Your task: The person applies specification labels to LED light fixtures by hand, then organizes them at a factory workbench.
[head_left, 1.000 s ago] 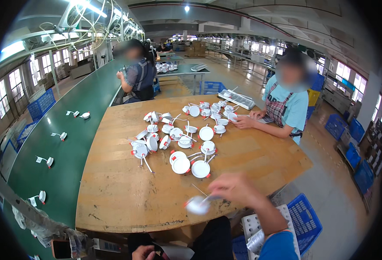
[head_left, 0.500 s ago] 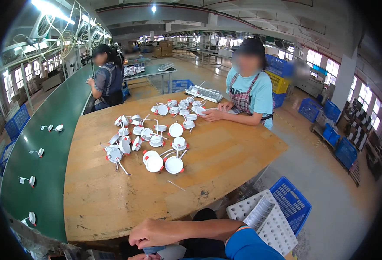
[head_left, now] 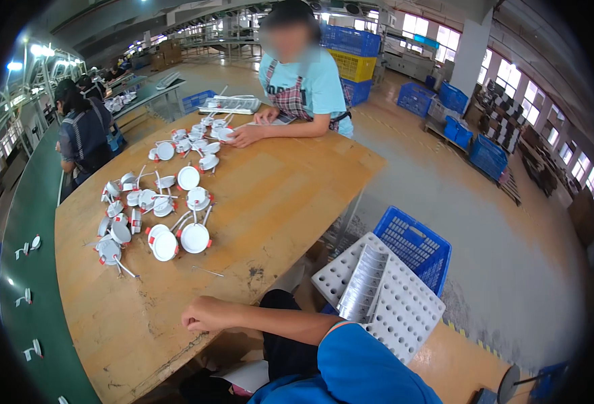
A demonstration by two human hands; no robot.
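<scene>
My right hand [head_left: 206,314] rests at the near edge of the wooden table [head_left: 290,202], its fingers curled inward. What it holds, if anything, is hidden. My left hand does not show. Past my right hand lies a thin pale strip [head_left: 208,271]. Beyond it is a loose group of round white downlights with red clips and short white cables; a nearer downlight [head_left: 194,238] lies face up beside another downlight [head_left: 164,246]. Across the table, a person's hand [head_left: 246,136] touches a downlight [head_left: 225,134].
A green conveyor belt [head_left: 41,269] with several downlights runs along the left. On my right, a white perforated foam tray [head_left: 404,306] leans by a blue crate [head_left: 418,236], with a silvery divided strip [head_left: 364,283] on it. A person in a plaid apron [head_left: 290,101] is at the far edge.
The view has swung to the right. My right hand has lifted from low in front of me to the table's edge. My left hand, partly seen below it before, has gone from view.
</scene>
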